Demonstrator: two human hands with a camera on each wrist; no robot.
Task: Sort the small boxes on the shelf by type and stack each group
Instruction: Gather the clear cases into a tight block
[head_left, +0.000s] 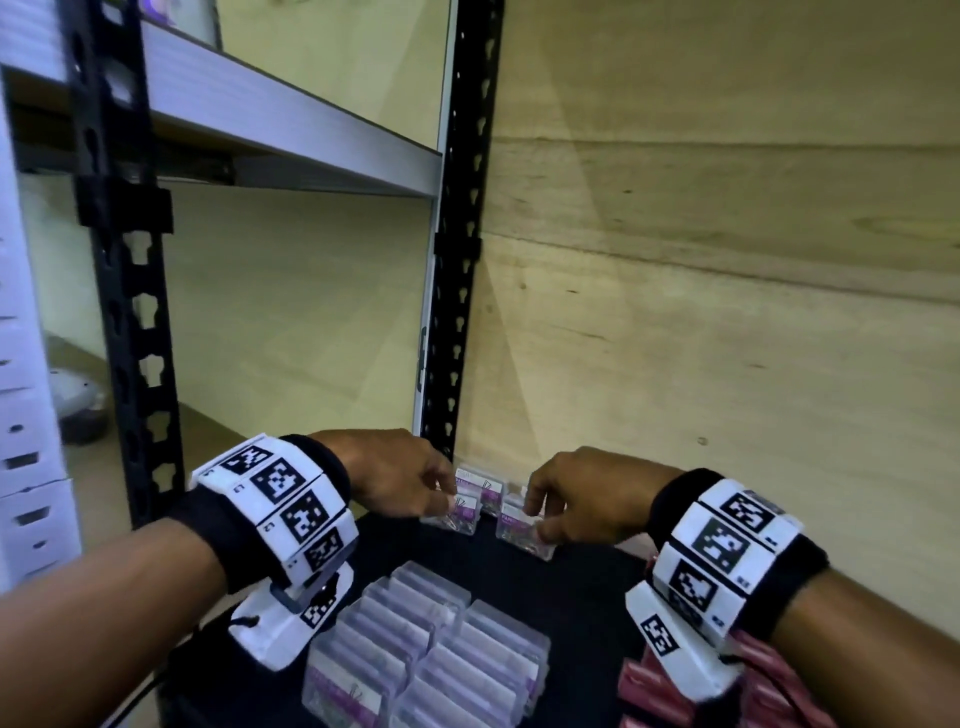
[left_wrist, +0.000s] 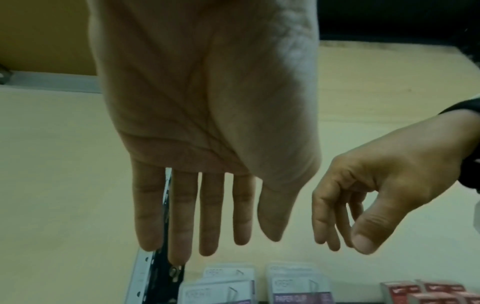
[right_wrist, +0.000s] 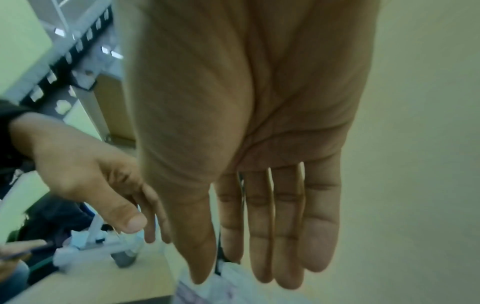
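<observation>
Several clear paper-clip boxes with purple labels (head_left: 462, 512) stand at the back of the black shelf (head_left: 582, 587), close to the wall. My left hand (head_left: 447, 493) hovers over the left ones and my right hand (head_left: 535, 514) over the right box (head_left: 522, 535). The left wrist view shows my left hand (left_wrist: 233, 244) with straight fingers above the clear boxes (left_wrist: 298, 286), holding nothing, while my right hand (left_wrist: 345, 244) hangs loosely curled and empty. My right hand (right_wrist: 246, 277) also has straight fingers in its wrist view. More clear boxes (head_left: 426, 644) sit in rows at the front, with red boxes (head_left: 654, 686) at the right.
A black slotted upright (head_left: 457, 260) rises right behind the boxes and another (head_left: 124, 312) stands at the left. A grey shelf (head_left: 291, 124) hangs overhead. A plywood wall (head_left: 727, 312) closes the back and right. White stacked cartons (head_left: 26, 441) are at far left.
</observation>
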